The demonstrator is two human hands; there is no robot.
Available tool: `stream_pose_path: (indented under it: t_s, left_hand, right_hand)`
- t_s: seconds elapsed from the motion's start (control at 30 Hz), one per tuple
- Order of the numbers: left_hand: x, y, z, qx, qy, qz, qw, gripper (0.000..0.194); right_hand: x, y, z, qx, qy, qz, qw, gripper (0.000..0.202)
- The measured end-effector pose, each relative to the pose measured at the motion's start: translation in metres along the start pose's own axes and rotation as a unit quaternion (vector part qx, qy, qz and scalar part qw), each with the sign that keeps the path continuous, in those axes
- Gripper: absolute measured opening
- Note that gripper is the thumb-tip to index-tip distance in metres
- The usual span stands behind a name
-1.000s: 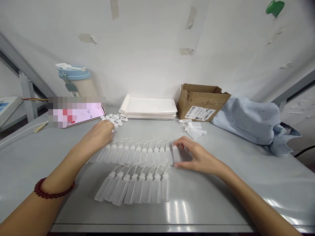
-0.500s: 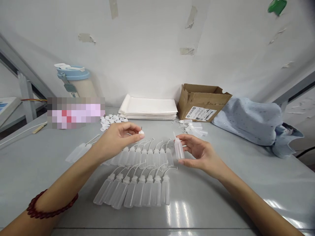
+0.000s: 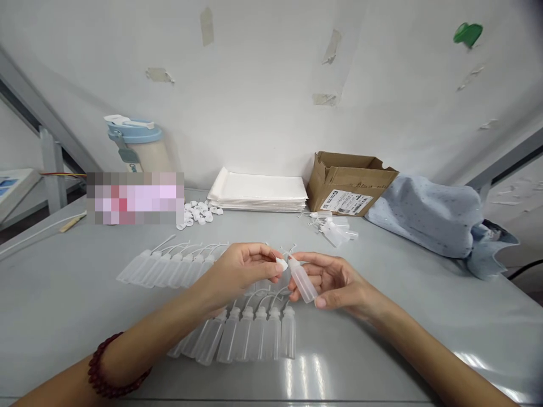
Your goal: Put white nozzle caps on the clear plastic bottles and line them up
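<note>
Between the thumb and fingers of my left hand (image 3: 246, 268) is a small white cap (image 3: 281, 264). My right hand (image 3: 339, 280) grips a translucent squeeze bottle (image 3: 302, 281), tilted with its neck toward the cap. Cap and bottle neck are close; whether they touch I cannot tell. Below my hands lies a front row of similar bottles (image 3: 246, 336), each with a thin strap at its neck. A back row of bottles (image 3: 163, 268) lies to the left, partly hidden behind my left hand and forearm.
Loose white caps (image 3: 199, 212) are heaped at the back left. Several bottles (image 3: 337, 230) lie before a cardboard box (image 3: 348, 183). A stack of white envelopes (image 3: 258, 192) stands by the wall, a tumbler (image 3: 146, 150) at left, a blue cloth (image 3: 424, 220) at right.
My left hand has moved right with the cap, up to the bottle. My right hand has come slightly left and lower, tilting the bottle's neck toward the cap.
</note>
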State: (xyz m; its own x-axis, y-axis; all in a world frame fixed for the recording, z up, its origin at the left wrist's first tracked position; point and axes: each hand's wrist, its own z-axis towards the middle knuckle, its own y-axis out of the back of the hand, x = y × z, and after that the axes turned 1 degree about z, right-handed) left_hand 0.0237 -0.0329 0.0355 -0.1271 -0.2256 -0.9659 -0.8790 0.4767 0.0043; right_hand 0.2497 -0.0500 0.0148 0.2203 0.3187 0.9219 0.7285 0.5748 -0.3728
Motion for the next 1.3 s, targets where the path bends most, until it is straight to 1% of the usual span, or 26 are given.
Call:
stream_pose_path:
  t_s: [0.1,0.2,0.4,0.53,0.77,0.97,1.17,1.3]
  left_hand:
    - [0.001,-0.001,0.001,-0.007,0.015,-0.030,0.999,0.019]
    - [0.001,-0.002,0.001,-0.012,0.011,-0.052,0.999,0.020]
    - [0.001,-0.007,0.000,-0.038,0.013,-0.070,0.997,0.019]
    - [0.001,-0.007,-0.001,-0.024,0.015,-0.057,0.998,0.019]
    - [0.003,0.000,0.000,0.016,0.008,-0.021,1.000,0.021]
    - [-0.002,0.002,-0.001,0.010,0.017,-0.022,1.000,0.018]
    - [-0.003,0.006,-0.001,0.030,0.028,-0.051,0.998,0.020]
    - [-0.003,0.006,-0.002,0.020,0.013,-0.049,0.999,0.018]
  right_hand:
    - [-0.002,-0.001,0.001,0.009,-0.004,0.012,1.000,0.061]
    - [-0.001,-0.001,0.001,0.002,-0.007,0.016,1.000,0.059]
    - [0.001,-0.002,-0.001,0.017,-0.004,0.015,1.000,0.059]
    - [0.001,-0.002,-0.001,0.022,-0.010,0.003,1.000,0.059]
    - [0.003,-0.002,-0.004,0.029,-0.013,-0.054,0.998,0.052]
    - [0.004,-0.006,-0.003,0.041,0.014,-0.075,0.996,0.048]
    - [0.008,-0.007,-0.005,0.020,0.035,-0.109,0.993,0.043]
    - [0.007,-0.008,-0.005,0.010,0.049,-0.111,0.993,0.040]
